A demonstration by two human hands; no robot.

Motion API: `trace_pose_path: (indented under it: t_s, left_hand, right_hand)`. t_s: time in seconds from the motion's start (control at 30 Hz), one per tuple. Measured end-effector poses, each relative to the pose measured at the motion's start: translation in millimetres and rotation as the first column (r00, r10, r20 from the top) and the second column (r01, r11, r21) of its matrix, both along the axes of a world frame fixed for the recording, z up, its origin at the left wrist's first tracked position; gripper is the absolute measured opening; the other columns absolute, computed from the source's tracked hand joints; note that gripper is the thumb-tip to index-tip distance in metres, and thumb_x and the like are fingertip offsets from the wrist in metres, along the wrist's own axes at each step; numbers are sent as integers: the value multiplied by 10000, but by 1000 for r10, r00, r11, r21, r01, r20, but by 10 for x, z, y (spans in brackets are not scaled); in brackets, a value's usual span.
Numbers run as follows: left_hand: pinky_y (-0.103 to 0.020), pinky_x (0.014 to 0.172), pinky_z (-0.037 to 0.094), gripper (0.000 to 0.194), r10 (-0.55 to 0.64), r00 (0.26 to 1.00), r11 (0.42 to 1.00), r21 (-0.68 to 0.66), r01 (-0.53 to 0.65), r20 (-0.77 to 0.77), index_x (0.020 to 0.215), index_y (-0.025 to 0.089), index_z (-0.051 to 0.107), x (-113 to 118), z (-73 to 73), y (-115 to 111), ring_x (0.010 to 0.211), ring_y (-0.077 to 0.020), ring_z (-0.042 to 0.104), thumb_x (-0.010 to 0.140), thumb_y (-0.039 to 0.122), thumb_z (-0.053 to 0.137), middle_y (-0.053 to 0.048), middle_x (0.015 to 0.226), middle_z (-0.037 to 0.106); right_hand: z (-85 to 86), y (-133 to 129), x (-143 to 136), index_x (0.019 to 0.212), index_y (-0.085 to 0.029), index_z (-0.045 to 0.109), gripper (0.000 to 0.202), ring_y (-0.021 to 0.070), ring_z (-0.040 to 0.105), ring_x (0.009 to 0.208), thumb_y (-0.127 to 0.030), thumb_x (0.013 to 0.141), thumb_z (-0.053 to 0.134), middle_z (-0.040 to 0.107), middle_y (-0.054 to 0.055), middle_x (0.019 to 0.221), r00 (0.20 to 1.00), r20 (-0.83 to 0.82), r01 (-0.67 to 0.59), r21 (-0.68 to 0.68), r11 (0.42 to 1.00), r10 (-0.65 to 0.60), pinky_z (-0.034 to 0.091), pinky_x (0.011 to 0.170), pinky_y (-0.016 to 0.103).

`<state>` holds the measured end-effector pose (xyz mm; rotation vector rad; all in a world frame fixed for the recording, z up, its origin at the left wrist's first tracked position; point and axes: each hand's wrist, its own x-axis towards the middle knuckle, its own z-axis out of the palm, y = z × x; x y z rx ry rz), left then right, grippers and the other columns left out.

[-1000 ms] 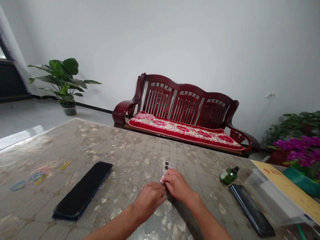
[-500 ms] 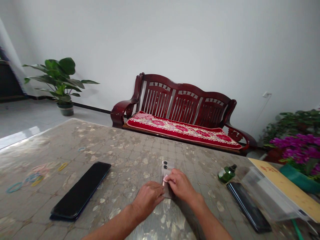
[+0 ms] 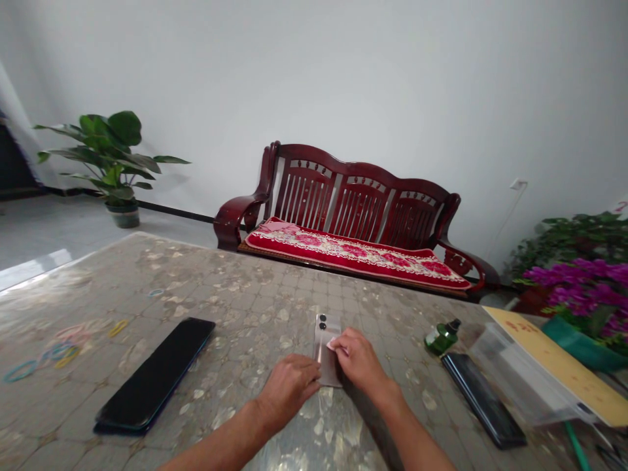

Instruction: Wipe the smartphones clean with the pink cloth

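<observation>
A silvery smartphone (image 3: 324, 356) lies back side up on the patterned tablecloth, its two round camera lenses at the far end. My left hand (image 3: 292, 384) is closed at the phone's near left edge, its fingertips gripping that side. Pinched between the fingers of my right hand (image 3: 362, 361) is a small whitish wipe (image 3: 331, 343), pressed against the right part of the phone's back. The lower right edge of the phone is partly covered by my right hand.
Left of my arms lies a large black phone (image 3: 157, 376). Farther left are several coloured rubber bands (image 3: 63, 347). To the right stand a green bottle (image 3: 442, 337), another dark phone (image 3: 483, 400) and a clear plastic box (image 3: 515, 376). A wooden bench (image 3: 363, 203) is beyond the table.
My right hand has slid the wipe slightly right across the phone's back, away from my left fingertips. My left hand stays at the phone's edge. The whole view has shifted a little.
</observation>
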<state>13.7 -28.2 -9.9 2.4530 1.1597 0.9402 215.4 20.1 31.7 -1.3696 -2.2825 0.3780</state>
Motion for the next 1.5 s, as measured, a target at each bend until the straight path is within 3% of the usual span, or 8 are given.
trace_pose_path:
  t_s: [0.23, 0.5, 0.8, 1.03, 1.13, 1.23, 1.4, 1.5]
  left_hand:
    - [-306, 861, 527, 112, 8, 1000, 1000, 2, -8, 17, 885, 221, 734, -8, -69, 19, 894, -212, 721, 922, 215, 627, -42, 951, 772]
    - [-296, 845, 522, 123, 1, 1000, 1000, -2, -1, 12, 876, 222, 723, -1, -63, 22, 871, -197, 719, 935, 222, 615, -42, 939, 770]
    - [-311, 866, 534, 114, 4, 1000, 1000, -13, -4, -8, 937, 233, 744, -6, -65, 34, 926, -216, 726, 927, 221, 631, -44, 1028, 773]
    - [-339, 882, 543, 122, 17, 1000, 1000, -24, -18, -16, 978, 234, 747, -16, -84, 32, 961, -232, 721, 891, 187, 675, -41, 1048, 770]
    - [-341, 878, 549, 105, 15, 1000, 1000, 3, -15, 1, 956, 222, 747, -33, -91, 35, 948, -231, 726, 903, 201, 659, -46, 1027, 774]
    - [-322, 879, 549, 140, -11, 999, 1000, 22, 10, 31, 953, 226, 746, -51, -66, 39, 941, -214, 727, 943, 240, 606, -43, 1004, 777]
    - [-293, 896, 538, 210, 4, 1000, 998, -58, -5, -15, 963, 236, 753, -62, 112, 47, 965, -195, 713, 946, 194, 548, -35, 1025, 771]
    - [-291, 916, 525, 258, 15, 994, 990, -137, -29, -104, 991, 255, 749, -73, 254, 94, 980, -190, 700, 928, 141, 526, -19, 1050, 761]
  right_hand:
    - [-40, 361, -44, 901, -223, 771, 276, 170, 628, 883, -57, 846, 558, 668, 46, 878, 985, -12, 170, 32, 985, -170, 458, 813, 245]
    - [-44, 5, 114, 855, -231, 777, 226, 154, 634, 793, -162, 899, 566, 661, 25, 824, 990, -87, 108, -54, 993, -112, 443, 718, 232]
    - [-36, 214, -26, 856, -209, 777, 182, 164, 653, 830, -126, 853, 616, 693, 44, 864, 968, -122, 212, -57, 976, -218, 456, 759, 239]
    - [-83, -133, -16, 817, -247, 778, 277, 144, 618, 779, -62, 802, 572, 654, 12, 786, 990, -138, 24, -24, 999, -27, 440, 707, 226]
    - [-180, -133, 19, 837, -231, 785, 183, 156, 630, 744, -204, 838, 605, 670, 30, 790, 926, -368, 64, -65, 996, -84, 473, 685, 249]
    - [-277, -50, 87, 823, -199, 780, 186, 188, 648, 770, -329, 814, 646, 697, 53, 801, 788, -589, 147, -102, 984, -179, 509, 732, 296]
    - [-331, 25, 198, 869, -177, 783, 314, 222, 666, 823, -461, 758, 708, 742, 74, 868, 595, -746, 191, -230, 954, -299, 518, 791, 342]
    - [-329, 24, 202, 871, -174, 788, 335, 225, 667, 823, -473, 726, 740, 750, 75, 871, 529, -782, 189, -271, 944, -331, 516, 806, 347]
